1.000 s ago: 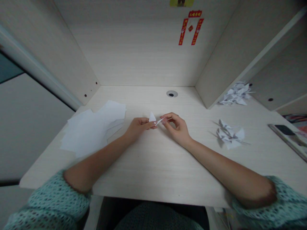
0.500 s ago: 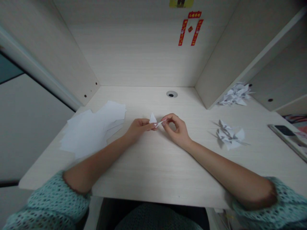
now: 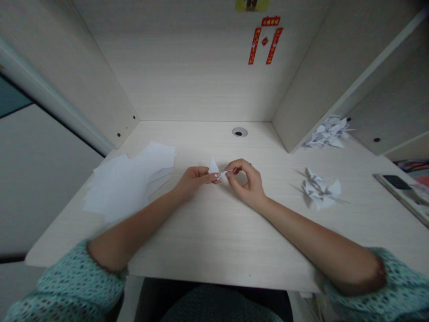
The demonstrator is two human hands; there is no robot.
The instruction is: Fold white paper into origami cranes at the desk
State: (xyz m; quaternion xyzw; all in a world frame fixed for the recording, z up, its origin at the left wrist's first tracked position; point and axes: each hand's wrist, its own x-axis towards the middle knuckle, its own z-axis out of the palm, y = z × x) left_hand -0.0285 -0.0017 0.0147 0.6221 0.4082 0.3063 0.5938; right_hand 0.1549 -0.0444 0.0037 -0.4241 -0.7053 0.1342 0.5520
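Observation:
A small folded white paper (image 3: 213, 167), like an origami crane, is held over the middle of the desk. My left hand (image 3: 197, 177) pinches its body between thumb and fingers, and a pointed flap stands up above them. My right hand (image 3: 246, 179) has thumb and forefinger closed on the thin pointed end at its right. Part of the paper is hidden by my fingers. Left of my left hand lies a spread of white paper sheets (image 3: 124, 183). To the right of my right hand rests a small group of folded paper cranes (image 3: 321, 188).
A larger heap of folded paper cranes (image 3: 330, 132) sits against the right-hand partition (image 3: 311, 89). A phone-like flat device (image 3: 402, 194) lies at the right edge. The desk (image 3: 201, 241) has a round cable hole (image 3: 239, 132) near the back panel, which bears red stickers (image 3: 264, 41).
My right fingers have shifted very slightly on the thin paper end, which now sits a little lower. My left hand keeps its hold in nearly the same place.

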